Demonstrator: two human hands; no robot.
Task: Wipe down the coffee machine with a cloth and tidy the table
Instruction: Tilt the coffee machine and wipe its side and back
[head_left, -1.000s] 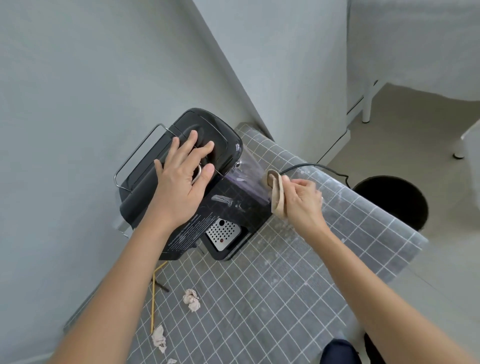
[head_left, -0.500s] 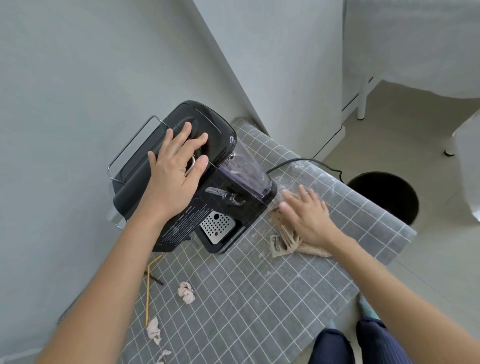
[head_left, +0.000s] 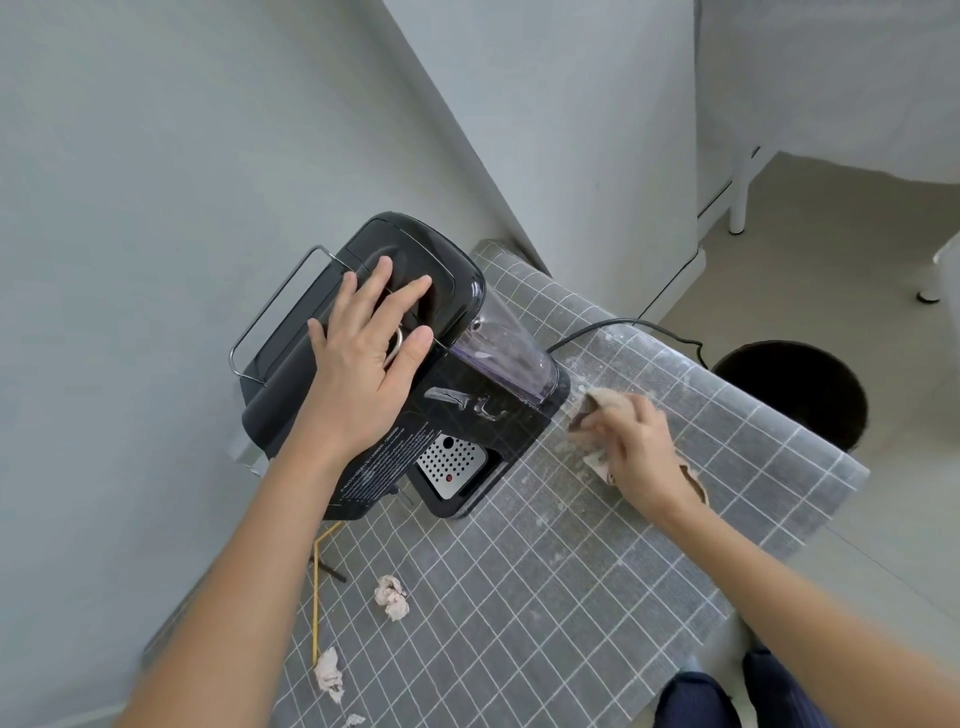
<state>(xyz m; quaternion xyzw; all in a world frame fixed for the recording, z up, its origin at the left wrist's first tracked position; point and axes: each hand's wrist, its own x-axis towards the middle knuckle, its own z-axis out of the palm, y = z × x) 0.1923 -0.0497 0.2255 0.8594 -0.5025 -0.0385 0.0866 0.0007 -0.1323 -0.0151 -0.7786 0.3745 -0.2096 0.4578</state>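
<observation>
My left hand (head_left: 371, 358) lies flat and spread on top of the coffee machine (head_left: 395, 364), its grip released, gripping nothing; I judge it is there to pin the machine so it cannot slide while the other hand works beside it. My right hand (head_left: 631, 441) presses the cloth (head_left: 602, 402) down on the worktop (head_left: 571, 571) just beside the machine's base, fingers curled over the bunched beige fabric, so that grip is clenched on the cloth. The hand is blurred, which suggests a scrubbing stroke. The cloth touches the worktop, not the machine, right where a pale dusty smear shows on the grey checked cover. The machine stands at the far left of the worktop, against the wall (head_left: 156, 260), with its clear water tank (head_left: 498, 348) facing the cloth and its power cord (head_left: 623, 327) trailing off the far edge. Nearer to me, crumpled paper scraps (head_left: 390, 597) and a yellow stick (head_left: 315, 597) lie on the cover, so the tidying is not yet done. A dark round bin (head_left: 789, 389) stands on the floor just past the worktop's right edge, a handy place for those scraps. The room is plain: pale grey walls, a light floor, white furniture legs (head_left: 740, 192) in the far corner.
</observation>
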